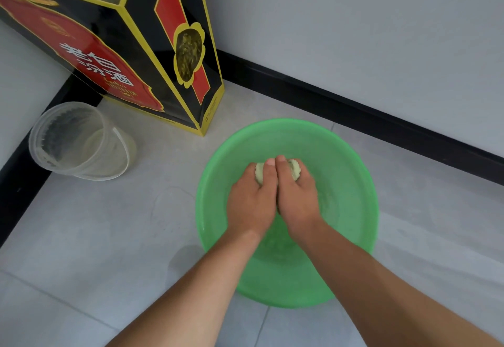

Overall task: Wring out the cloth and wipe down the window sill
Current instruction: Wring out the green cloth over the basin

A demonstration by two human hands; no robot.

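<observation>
Two bare forearms: enter from the bottom edge, angled inward over the near rim of the basin.

Green plastic basin [354, 183]: round, shallow, resting on the pale tiled floor [95, 224]. Inside surface looks wet; how much water it holds cannot be told.

Left hand [252, 199]: inside the basin, back of hand upward, fingers curled down and clenched around the cloth. Thumb lies along the inner side, touching the other thumb.

Right hand [296, 196]: pressed side by side against the left, likewise clenched around the cloth, thumb forward.

Cloth [294, 169]: pale, yellowish, bunched into a wad, gripped by both hands over the middle of the basin. Only small bulges show, one past each set of knuckles at the far side; the rest is hidden under the hands.

Clear plastic tub [79, 142]: on the floor to the left, well apart from the basin, tilted or lying toward its side, mouth facing the camera.

Black carton [141, 54]: tall, yellow-edged, red panels with white characters; stands just beyond the basin's far-left rim, in the corner.

Black skirting [354, 109]: runs along the foot of the grey wall [354, 33] beyond the basin.
</observation>
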